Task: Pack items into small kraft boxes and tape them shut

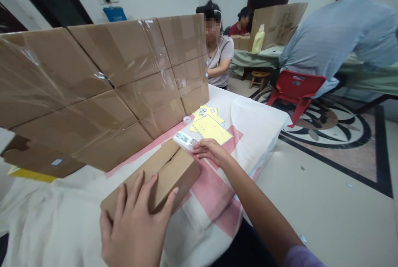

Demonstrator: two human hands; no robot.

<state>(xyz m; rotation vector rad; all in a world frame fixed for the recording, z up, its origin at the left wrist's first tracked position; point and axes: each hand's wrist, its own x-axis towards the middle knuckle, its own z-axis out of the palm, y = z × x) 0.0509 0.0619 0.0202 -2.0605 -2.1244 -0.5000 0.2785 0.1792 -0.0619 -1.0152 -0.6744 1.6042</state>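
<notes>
The left hand (137, 221), grip spread wide, rests on the box (170, 172); the right hand (209, 151) touches the white pack (184, 139) just beyond, its grip's closure unclear.

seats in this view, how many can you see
2: a red chair under the person in blue, and a wooden stool to its left in the picture. Others may be hidden.

Table (264, 113) under a pink-and-white cloth (245, 128), brown carton (175, 169), small white box (183, 139) beside it, yellow sheets (213, 129), pale ring (184, 120), stacked cartons (133, 88)
</notes>
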